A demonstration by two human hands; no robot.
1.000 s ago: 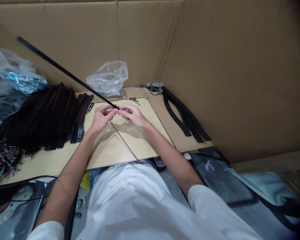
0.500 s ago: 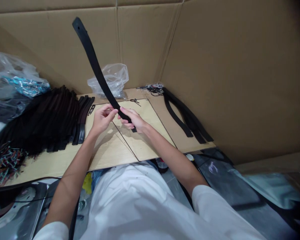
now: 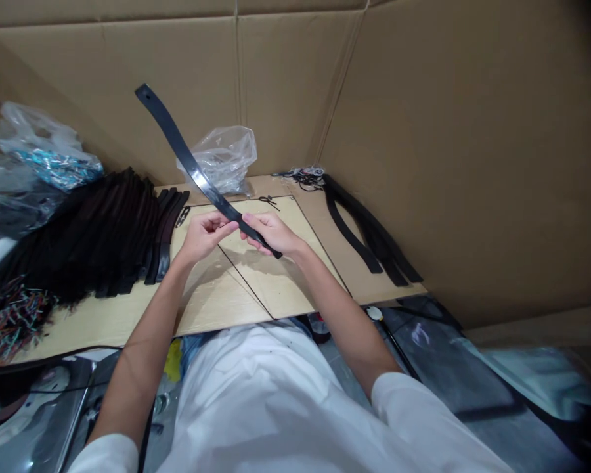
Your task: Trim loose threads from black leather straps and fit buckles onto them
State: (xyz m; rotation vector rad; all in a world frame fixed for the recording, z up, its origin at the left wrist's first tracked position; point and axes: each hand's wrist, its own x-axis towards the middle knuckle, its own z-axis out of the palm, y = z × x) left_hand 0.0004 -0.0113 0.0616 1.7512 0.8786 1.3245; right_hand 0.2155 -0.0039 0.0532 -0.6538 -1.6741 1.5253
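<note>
**Black strip gripped low, its long part raised over the bench**

The right hand is closed round the strip near its lower end, thumb on top. The left hand meets the strip just beside it, thumb and fingers drawn close together; whether they pinch it or only steady the edge, I cannot tell. Having both hands at one short stretch probably gives control there, while the free part rises away to the upper left, its holed end in the air.

Beneath the hands lies a pale board, which probably serves as the working surface. Small dark pieces lie near its far edge, beside a clear bag.

To the left, a pile of strips lies side by side, perhaps to keep them within easy reach. A few loose strips lie apart on the right, seemingly a separate group. A cardboard wall stands behind and to the right, perhaps screening the place off.
</note>
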